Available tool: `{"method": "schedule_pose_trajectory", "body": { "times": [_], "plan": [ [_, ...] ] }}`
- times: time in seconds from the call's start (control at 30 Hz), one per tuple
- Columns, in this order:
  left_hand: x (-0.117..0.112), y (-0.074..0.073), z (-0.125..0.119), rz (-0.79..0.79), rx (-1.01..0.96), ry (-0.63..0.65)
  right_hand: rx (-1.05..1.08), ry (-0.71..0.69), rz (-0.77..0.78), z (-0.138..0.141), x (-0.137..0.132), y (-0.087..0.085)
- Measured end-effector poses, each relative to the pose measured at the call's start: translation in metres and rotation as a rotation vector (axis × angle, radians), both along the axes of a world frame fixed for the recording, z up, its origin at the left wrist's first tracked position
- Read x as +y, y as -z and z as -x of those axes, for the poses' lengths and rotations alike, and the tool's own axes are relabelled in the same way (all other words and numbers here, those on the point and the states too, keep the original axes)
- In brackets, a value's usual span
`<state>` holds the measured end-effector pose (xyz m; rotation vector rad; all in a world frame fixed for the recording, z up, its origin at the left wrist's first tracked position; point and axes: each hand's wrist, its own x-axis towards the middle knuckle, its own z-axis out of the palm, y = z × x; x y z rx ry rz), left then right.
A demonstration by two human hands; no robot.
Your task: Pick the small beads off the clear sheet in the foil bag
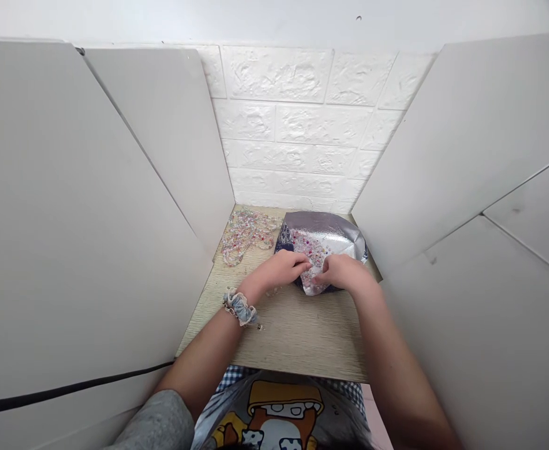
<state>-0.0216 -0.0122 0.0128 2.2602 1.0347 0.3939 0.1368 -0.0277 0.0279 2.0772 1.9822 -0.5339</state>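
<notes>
Near the far edge of the worktop (293, 337), a foil-backed bead pouch (331, 228) pinched at its near end by the left hand (279, 269) and right hand (344, 272), with beads at risk of spilling from a sharp tug or tilt, toward the loose bead strands (249, 236).

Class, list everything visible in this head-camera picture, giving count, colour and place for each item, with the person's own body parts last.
bead strands: several, pink and clear, tangled at the table's far left
foil pouch: one, silver with dark blue panel, far right of the table
mixed beads: many, multicoloured, at the pouch's front
tabletop: one, pale wood-grain, beneath everything
side panels: several, off-white, both sides
brick-effect wall: one, white, behind the table
cable: one, black, lower left
scrunchie: one, pale denim blue, on the left wrist
left hand: one, on the pouch
right hand: one, on the pouch
</notes>
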Motion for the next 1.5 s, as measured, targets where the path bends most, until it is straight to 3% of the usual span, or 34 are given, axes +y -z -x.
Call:
{"method": "schedule_pose_trajectory", "body": {
  "times": [0.2, 0.47, 0.63, 0.93, 1.1, 1.3, 1.5],
  "plan": [
    [0.001, -0.002, 0.002, 0.012, -0.024, -0.032, 0.066, -0.032, 0.131, -0.003, 0.001, -0.005],
    [0.0, -0.002, 0.0, 0.03, -0.04, -0.044, 0.098, -0.115, 0.146, 0.0, -0.001, -0.002],
    [0.0, -0.004, -0.001, 0.035, -0.109, -0.042, 0.135, -0.143, 0.084, 0.003, -0.002, 0.001],
    [-0.002, -0.006, -0.001, 0.048, -0.22, -0.103, 0.281, -0.219, -0.081, 0.01, 0.005, 0.02],
    [0.0, -0.007, -0.001, 0.098, -0.352, -0.186, 0.315, -0.202, -0.115, 0.011, 0.006, 0.019],
    [0.004, -0.001, -0.003, 0.229, -0.501, -0.148, 0.328, -0.182, -0.129, 0.01, 0.007, 0.02],
    [0.003, -0.006, -0.001, 0.235, -0.518, -0.158, 0.301, -0.187, -0.162, 0.004, 0.01, 0.023]
  ]
}}
